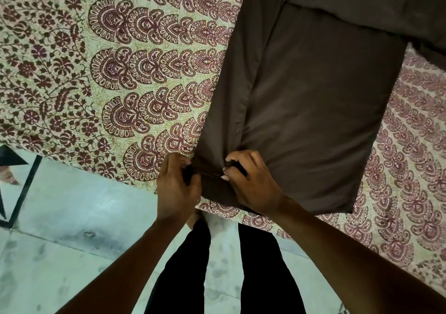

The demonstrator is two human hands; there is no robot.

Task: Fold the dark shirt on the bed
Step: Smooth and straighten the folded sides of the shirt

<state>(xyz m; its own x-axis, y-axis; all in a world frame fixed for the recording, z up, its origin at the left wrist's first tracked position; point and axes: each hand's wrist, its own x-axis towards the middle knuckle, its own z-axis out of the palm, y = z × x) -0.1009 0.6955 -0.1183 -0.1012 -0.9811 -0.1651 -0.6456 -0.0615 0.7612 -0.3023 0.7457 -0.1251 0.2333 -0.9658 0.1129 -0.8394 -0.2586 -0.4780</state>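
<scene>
Dark shirt flat on bed w/ printed cover, L side flap already folded in lengthwise, L hand & R hand both pinching near hem corner, R side + crosswise folds prob. left.

A dark brown shirt lies flat on a bed covered with a patterned sheet, cream with maroon print. At the shirt's near left corner, beside the bed's edge, the left hand and right hand each pinch the bunched fabric, close together. Below, the person's legs in black trousers stand on a pale floor
</scene>
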